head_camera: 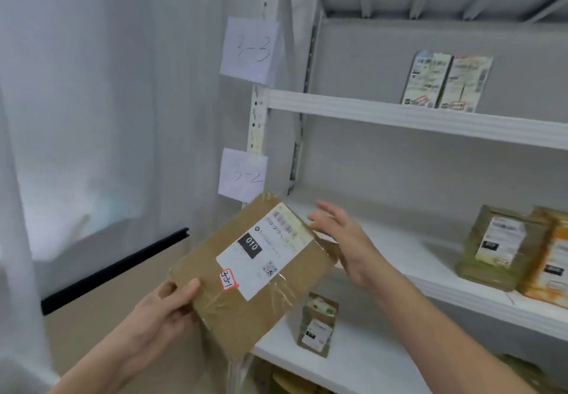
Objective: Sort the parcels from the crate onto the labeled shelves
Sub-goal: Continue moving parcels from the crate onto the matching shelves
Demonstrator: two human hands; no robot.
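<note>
A white metal shelving unit (430, 117) fills the right side, with a pale sheer curtain (92, 86) hanging to its left. In front of the unit's corner post, a flat brown cardboard parcel (215, 270) is held tilted in the air, well clear of the shelves, its white shipping label facing up with a black patch reading "010".

The left hand (172, 307) grips the parcel's near corner, thumb on top and fingers curled beneath. The right hand (347, 240) is at the parcel's far right edge with fingers straight and spread; contact cannot be told.

A greenish box (498, 246) and an orange parcel (550, 261) stand on the middle shelf, two printed packets (445, 82) lean on the upper one, and a small brown box (318, 326) stands on the lower.

Paper notes marked "3-3" (250, 49) and "3-2" (242, 175) hang on the post. A red-edged sticker (229, 280) sits beside the label.
</note>
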